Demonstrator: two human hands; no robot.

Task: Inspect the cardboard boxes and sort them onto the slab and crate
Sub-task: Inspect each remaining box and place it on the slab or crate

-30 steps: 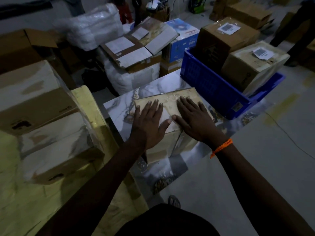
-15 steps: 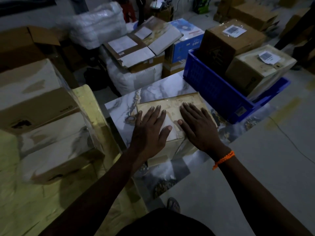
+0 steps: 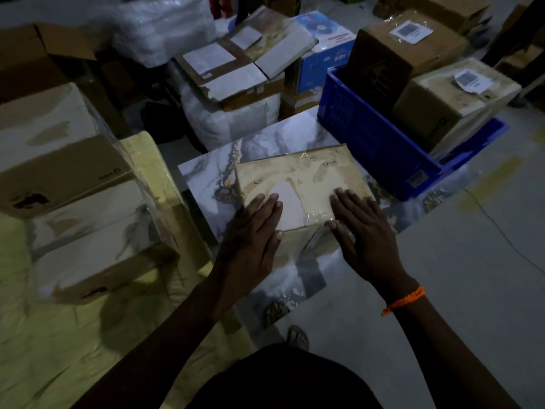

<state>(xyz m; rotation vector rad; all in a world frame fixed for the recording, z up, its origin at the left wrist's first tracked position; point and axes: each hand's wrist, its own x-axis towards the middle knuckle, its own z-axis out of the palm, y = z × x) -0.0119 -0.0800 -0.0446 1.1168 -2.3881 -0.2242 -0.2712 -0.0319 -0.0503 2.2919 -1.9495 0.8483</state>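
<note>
Since the marble slab takes up the middle of the frame, with the blue crate at its upper right already carrying two labelled boxes, the taped cardboard box lies flat on the slab, dead centre. The left hand and right hand rest flat on its near edge, fingers straight, gripping nothing. The person should probably hook fingers round both sides before tilting it, because that glossy wrap looks slippery.
</note>
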